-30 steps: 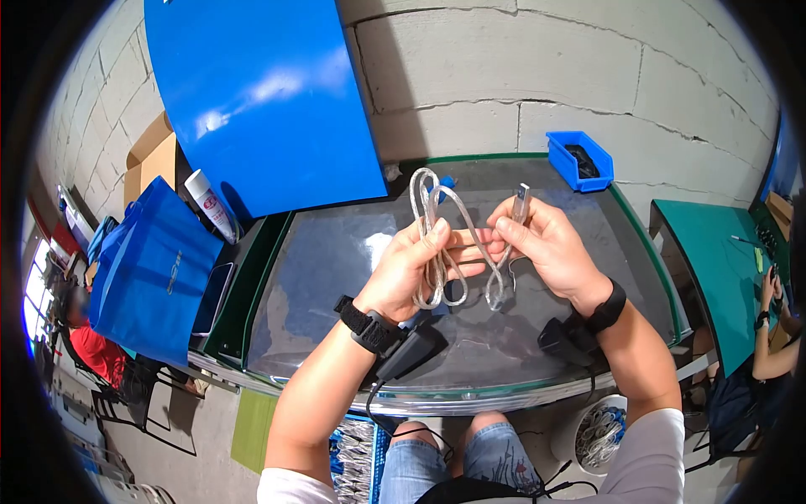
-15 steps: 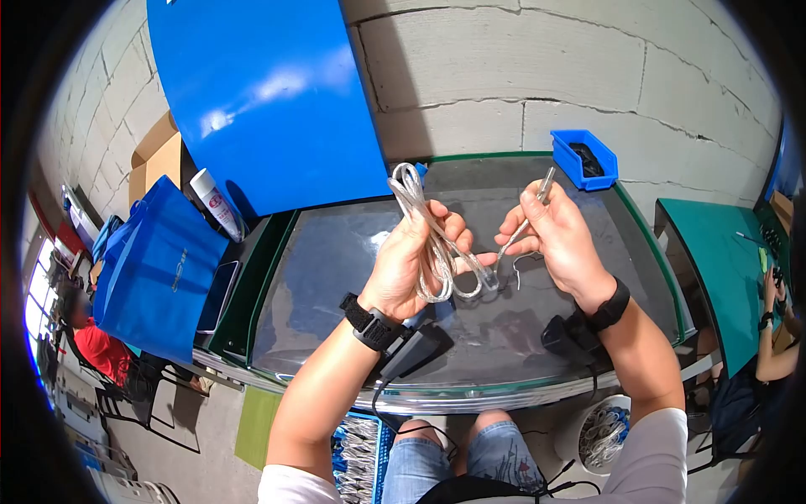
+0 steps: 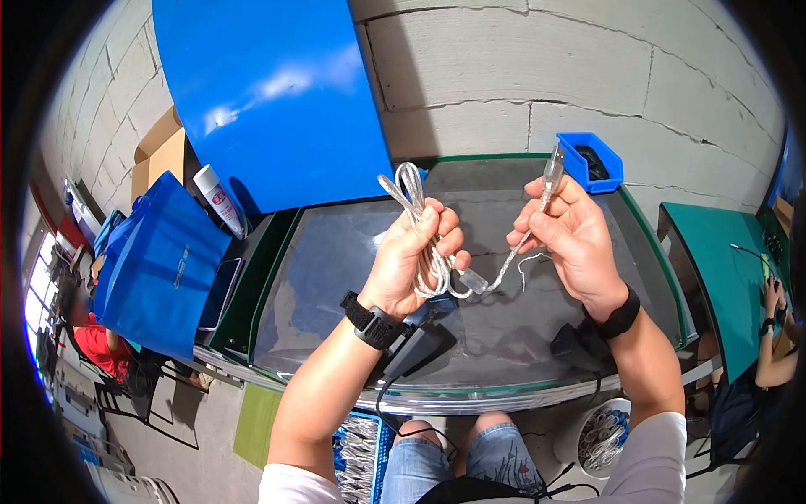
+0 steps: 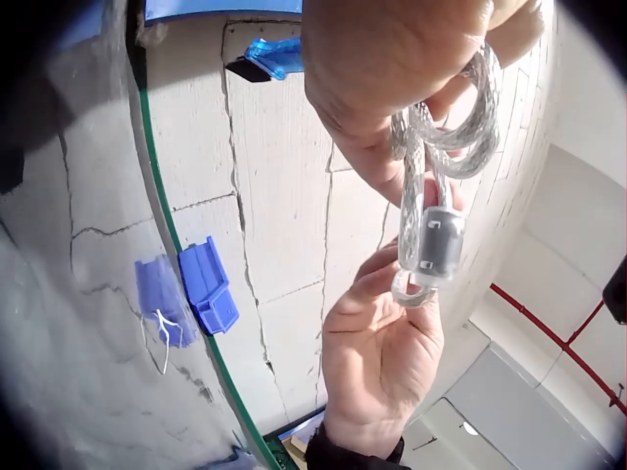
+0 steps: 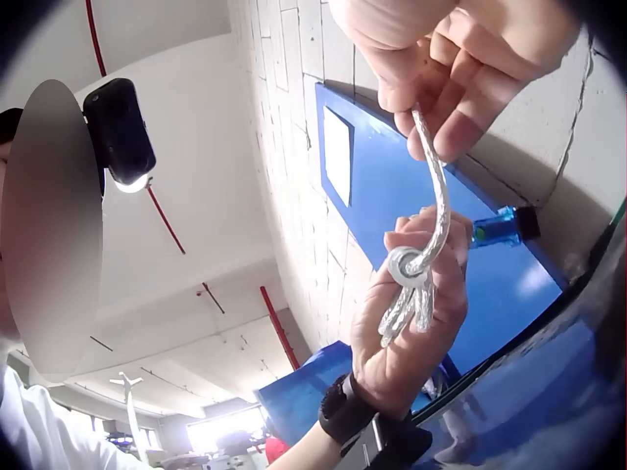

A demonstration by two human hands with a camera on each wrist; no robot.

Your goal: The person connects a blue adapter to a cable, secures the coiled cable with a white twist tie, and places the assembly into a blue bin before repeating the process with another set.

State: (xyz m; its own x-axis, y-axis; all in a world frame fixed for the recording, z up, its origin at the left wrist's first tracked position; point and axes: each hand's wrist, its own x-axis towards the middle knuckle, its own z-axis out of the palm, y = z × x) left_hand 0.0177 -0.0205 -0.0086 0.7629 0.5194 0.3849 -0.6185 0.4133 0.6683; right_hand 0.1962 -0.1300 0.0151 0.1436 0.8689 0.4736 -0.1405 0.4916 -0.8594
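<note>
A coiled, clear-sheathed silver USB cable (image 3: 410, 181) is gripped by my left hand (image 3: 401, 260), the fingers curled round the loops. My right hand (image 3: 579, 244) pinches the same cable near its end, with the USB plug (image 3: 553, 164) pointing up above the fingers. Between the hands a slack length dips, carrying a ferrite core (image 4: 443, 243) in a clear moulded cover close beside the left hand. A thin white twist tie (image 3: 524, 270) lies on the dark tabletop (image 3: 495, 336) below the right hand.
A blue bin (image 3: 611, 175) with black contents stands at the back right. On the left are a spray can (image 3: 217, 200) and a blue bag (image 3: 159, 269). Cables fill a blue basket (image 3: 383, 454) and a white bucket (image 3: 567, 441) below. Another person works at the green table (image 3: 714, 277).
My right hand has moved right and away from the left, drawing the plug end out and lengthening the cable between them. The left fingers have curled round the coil.
</note>
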